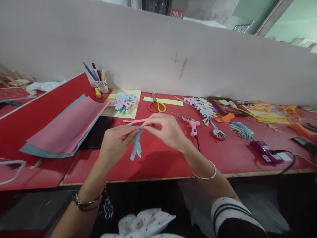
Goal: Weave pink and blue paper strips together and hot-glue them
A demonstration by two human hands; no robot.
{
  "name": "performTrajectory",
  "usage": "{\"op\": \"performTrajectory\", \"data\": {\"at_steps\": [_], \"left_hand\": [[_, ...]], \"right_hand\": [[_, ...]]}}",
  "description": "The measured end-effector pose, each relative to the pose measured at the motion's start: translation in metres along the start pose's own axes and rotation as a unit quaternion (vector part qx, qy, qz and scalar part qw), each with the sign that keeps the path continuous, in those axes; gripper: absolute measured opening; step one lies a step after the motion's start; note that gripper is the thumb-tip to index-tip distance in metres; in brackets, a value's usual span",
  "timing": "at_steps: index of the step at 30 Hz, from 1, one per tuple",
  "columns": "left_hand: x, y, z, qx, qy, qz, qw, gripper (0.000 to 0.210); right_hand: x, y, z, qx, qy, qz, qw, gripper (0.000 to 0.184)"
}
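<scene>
My left hand (pixel 116 140) and my right hand (pixel 167 130) meet over the red table, fingertips pinched together. Between them they grip the top of a light blue paper strip (pixel 136 147), whose forked ends hang down. Pink paper strips (pixel 138 121) lie just behind my fingers. To the right of my right hand rests a pink glue gun (pixel 193 125) with a black cord. Scissors (pixel 158 105) with red and yellow handles lie behind my hands. A pile of pink and blue paper strips (pixel 123 103) sits on a yellow sheet (pixel 135 112).
Pink and blue paper sheets (pixel 64 129) lean at left, by a dark flat object (pixel 99 134) and a pen cup (pixel 102 86). At right are a braided paper garland (pixel 201 107), a spoon (pixel 219 133), a wooden frame (pixel 229 107) and a purple power adapter (pixel 266 152). A white partition (pixel 148 53) stands behind.
</scene>
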State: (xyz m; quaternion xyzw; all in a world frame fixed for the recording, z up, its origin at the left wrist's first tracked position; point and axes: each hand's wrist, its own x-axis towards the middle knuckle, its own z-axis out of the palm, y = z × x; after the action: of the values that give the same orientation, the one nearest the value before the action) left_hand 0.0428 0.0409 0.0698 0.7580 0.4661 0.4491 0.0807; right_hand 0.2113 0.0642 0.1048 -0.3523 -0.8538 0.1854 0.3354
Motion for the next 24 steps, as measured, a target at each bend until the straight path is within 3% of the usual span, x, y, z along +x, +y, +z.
{"op": "performTrajectory", "data": {"at_steps": [7, 12, 24], "left_hand": [[-0.0016, 0.0004, -0.0003, -0.006, -0.006, 0.004, 1.0, 0.026], [-0.0018, 0.0022, -0.0002, 0.002, 0.019, -0.007, 1.0, 0.028], [-0.0018, 0.0066, -0.0009, -0.005, 0.002, 0.003, 1.0, 0.023]], "right_hand": [[-0.002, -0.0005, -0.0009, -0.009, -0.025, 0.001, 1.0, 0.017], [-0.0019, -0.0037, -0.0036, -0.002, -0.03, -0.003, 1.0, 0.015], [-0.0042, -0.0098, -0.0083, -0.037, -0.046, -0.004, 0.998, 0.016]]}}
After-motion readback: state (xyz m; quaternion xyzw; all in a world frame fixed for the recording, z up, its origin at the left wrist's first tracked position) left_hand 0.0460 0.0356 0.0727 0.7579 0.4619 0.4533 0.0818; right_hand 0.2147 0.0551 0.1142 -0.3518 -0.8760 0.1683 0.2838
